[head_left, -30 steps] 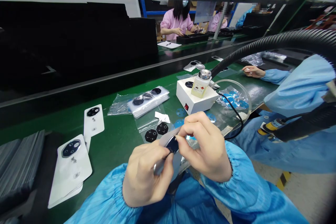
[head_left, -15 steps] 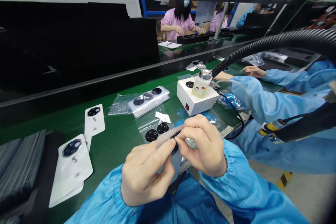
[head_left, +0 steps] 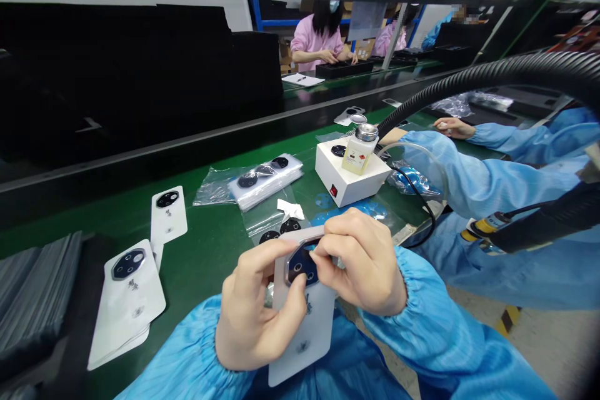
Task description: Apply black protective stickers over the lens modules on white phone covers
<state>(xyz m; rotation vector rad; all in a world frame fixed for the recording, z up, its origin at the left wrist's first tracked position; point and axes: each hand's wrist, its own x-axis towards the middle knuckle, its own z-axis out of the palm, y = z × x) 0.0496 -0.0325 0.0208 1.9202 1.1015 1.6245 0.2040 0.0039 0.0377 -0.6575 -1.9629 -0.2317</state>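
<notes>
A white phone back cover with a dark octagonal camera lens plate is held up in front of me, its printed face towards me. My left hand grips its left side, with the thumb near the lower edge of the lens plate. At the upper right corner, my right hand is closed, its fingertips pinched at the edge of the lens plate; a small bit of blue shows there. Behind the cover, black lens plates lie on a clear plastic bag, partly hidden.
More white covers lie stacked at left, beside grey sheets. A bagged stack lies ahead. A white box carries a pump bottle. A black flexible hose arches over a co-worker's blue sleeve at right.
The phone back cover has turned from nearly edge-on to face me. My left thumb has spread downward across it, while my right hand keeps pinching near the top.
</notes>
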